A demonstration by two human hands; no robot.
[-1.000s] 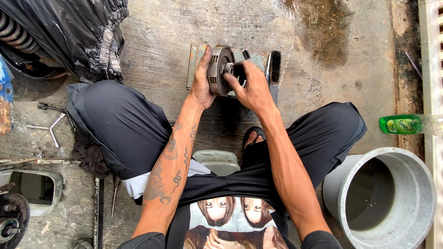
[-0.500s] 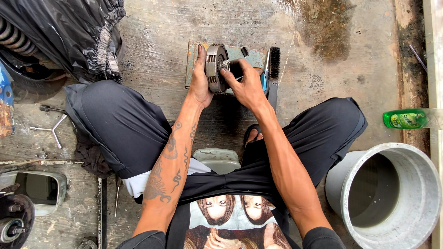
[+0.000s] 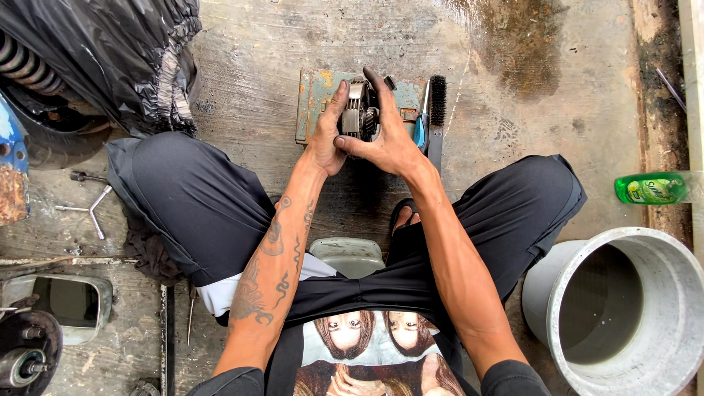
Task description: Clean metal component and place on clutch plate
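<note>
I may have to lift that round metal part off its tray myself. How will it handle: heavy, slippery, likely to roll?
The round metal part looks solid, so probably heavy for its size. The left hand and right hand both grip it. It looks grimy, perhaps slippery. Standing on edge over the metal tray, it might roll.

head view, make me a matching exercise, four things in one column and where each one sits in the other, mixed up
Things:
1. round metal part
2. black brush
3. green bottle
4. grey bucket

Places:
A. lower right corner of the view
B. between the left hand and right hand
C. far right, lying on its side
D. just right of the hands, on the concrete

Pairs: 1-B, 2-D, 3-C, 4-A
</note>
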